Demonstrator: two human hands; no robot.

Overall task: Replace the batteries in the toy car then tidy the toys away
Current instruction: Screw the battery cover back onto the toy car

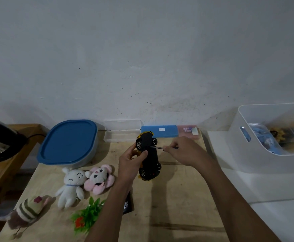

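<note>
My left hand (pixel 131 162) grips a yellow toy car (pixel 149 156) held above the wooden table (pixel 177 206), its black underside and wheels turned towards me. My right hand (pixel 184 150) pinches a small screwdriver (pixel 157 147) whose metal tip touches the car's underside between the upper wheels. A white plush bear (pixel 71 186), a pink plush (pixel 100 179), a striped knitted plush (pixel 29 209) and a green plastic plant (pixel 88 214) lie on the table to the left. A dark small pack (pixel 127 204) lies partly hidden under my left forearm.
A blue-lidded tub (pixel 69 142) stands at the back left, with a clear open case (pixel 121 131), a blue case (pixel 160 131) and a pink case (pixel 189 131) along the wall. A white bin (pixel 247 154) holding toys stands on the right. A dark kettle (pixel 1 142) sits far left.
</note>
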